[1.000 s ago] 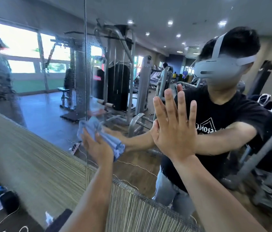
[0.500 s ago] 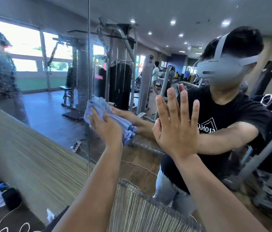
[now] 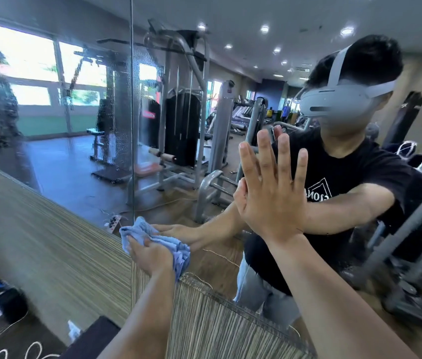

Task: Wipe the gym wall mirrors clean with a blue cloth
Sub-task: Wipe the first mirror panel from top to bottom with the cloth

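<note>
The black T-shirt (image 3: 360,172) reflected in the mirror (image 3: 75,164) is showing white capital letters inside a diamond outline, reversed by the reflection. The right hand (image 3: 272,203) is covering part of the word, so only a few letters, something like "GLON", are showing. A red label (image 3: 149,115) on the weight machine (image 3: 182,130) is carrying white print too blurred to read.

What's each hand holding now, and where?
Left hand grips the bunched blue cloth around its middle; right hand holds nothing, pressed flat on the mirror.

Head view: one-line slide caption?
Left hand grips a bunched blue cloth low on the mirror; right hand rests flat on it.
</note>
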Tool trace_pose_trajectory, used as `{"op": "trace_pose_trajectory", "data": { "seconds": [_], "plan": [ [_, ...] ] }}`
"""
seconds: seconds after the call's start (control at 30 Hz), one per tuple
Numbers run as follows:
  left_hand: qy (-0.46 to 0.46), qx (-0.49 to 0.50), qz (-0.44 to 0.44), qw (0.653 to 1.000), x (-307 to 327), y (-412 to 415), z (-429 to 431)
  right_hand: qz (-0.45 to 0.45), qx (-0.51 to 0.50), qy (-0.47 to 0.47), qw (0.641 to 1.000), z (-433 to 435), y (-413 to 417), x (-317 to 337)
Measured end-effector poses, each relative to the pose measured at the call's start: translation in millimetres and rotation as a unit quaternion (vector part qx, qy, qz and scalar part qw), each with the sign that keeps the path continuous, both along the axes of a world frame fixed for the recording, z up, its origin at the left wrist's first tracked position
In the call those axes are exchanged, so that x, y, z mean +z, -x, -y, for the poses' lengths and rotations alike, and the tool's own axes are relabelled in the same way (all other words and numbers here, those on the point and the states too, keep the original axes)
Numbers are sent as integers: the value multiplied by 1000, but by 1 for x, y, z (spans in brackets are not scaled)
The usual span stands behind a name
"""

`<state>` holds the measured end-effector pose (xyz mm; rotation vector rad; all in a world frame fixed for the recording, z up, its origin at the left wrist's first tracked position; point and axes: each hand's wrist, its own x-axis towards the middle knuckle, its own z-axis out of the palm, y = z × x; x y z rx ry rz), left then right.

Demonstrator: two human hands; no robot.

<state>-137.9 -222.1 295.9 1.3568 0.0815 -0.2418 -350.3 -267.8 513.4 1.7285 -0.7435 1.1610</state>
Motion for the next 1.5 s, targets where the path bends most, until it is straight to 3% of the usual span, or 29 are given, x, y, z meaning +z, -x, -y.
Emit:
{"op": "trace_pose_trajectory", "data": {
  "seconds": [0.1, 0.27, 0.43, 0.57, 0.7, 0.9, 0.97, 1.2, 1.33, 1.5],
  "plan": [
    [23, 18, 3, 1000, 14, -8, 14, 0, -2, -1, 1000, 1, 1, -1],
    [59, -29, 102, 993, 140, 42, -12, -11, 7, -13, 1000, 0, 3, -1],
    [31, -12, 160, 987, 139, 38, -15, -10, 7, -11, 1000, 0, 4, -1],
    [-45, -20, 90, 995, 80, 28, -23, -5, 8, -8, 1000, -1, 3, -1],
    [26, -24, -36, 999, -3, 8, -12, 11, 5, 1, 1000, -2, 0, -1],
    [104, -8, -21, 994, 82, 27, -20, -1, 2, -2, 1000, -1, 1, -1],
    [100, -10, 0, 995, 111, 33, -16, -4, 1, -3, 1000, -1, 1, -1],
    [43, -32, 275, 960, 244, 46, -19, -18, 4, -20, 1000, -1, 3, -2],
    [-12, -1, 342, 939, 202, 36, -15, -19, -1, -23, 1000, -2, 4, -2],
    [-62, -17, 168, 984, 84, 33, -24, -3, -7, 1, 1000, 0, 2, -2]
  ]
}}
